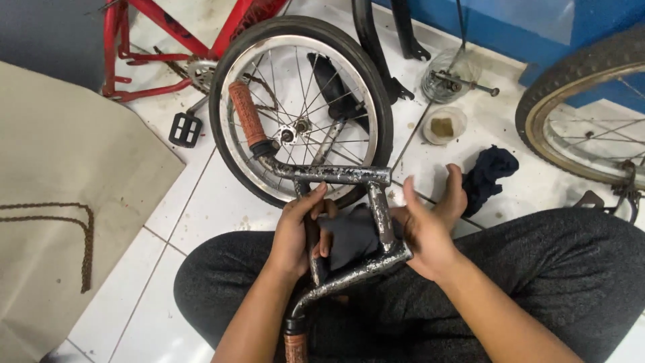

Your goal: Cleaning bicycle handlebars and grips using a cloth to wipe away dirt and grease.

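A worn silver bicycle handlebar [342, 175] with a crossbar and brown rubber grips [247, 114] lies across my lap. My left hand [299, 232] grips its left upright tube. A dark blue rag [349, 235] sits inside the handlebar's frame, partly under my left fingers. My right hand [430, 225] has its fingers spread and rests against the right upright tube, beside the lower bend [393, 259].
A small spoked wheel [300, 107] lies on the white tiled floor ahead, with a red bike frame [168, 40] and pedal [185, 129] behind. Cardboard with a rusty chain [86, 242] is at left. Another dark rag [490, 176], a small cup [443, 126] and a larger tyre [578, 107] are at right.
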